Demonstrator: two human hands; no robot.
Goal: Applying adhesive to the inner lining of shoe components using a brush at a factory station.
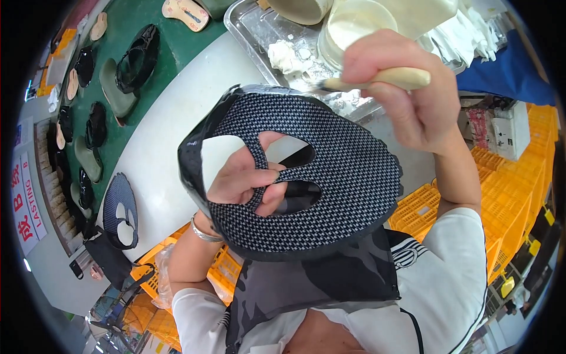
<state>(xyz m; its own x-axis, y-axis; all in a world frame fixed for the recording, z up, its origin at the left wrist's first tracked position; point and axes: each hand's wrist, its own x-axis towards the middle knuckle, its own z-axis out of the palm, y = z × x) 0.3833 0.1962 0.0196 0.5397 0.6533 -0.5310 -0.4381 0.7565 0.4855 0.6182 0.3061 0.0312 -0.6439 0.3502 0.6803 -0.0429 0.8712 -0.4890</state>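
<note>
My left hand (240,177) grips a shoe upper (348,165) by its strap, with fingers showing through the cut-out openings. The upper's lining is black-and-white checked cloth, and its outer edge is glossy black. Pinched in my right hand (407,88) is a brush with a pale wooden handle (407,78). Its dark bristle end lies at the upper's far edge; whether it touches is hard to tell. Just beyond my right hand stands a tub (359,26) of whitish contents.
A metal tray (244,26) smeared with white stuff holds the tub. Another checked upper (121,197) lies on the white table (159,141). Lasts (115,88), black uppers and insoles (186,15) rest on the green surface. Orange crates (489,206) stand at right.
</note>
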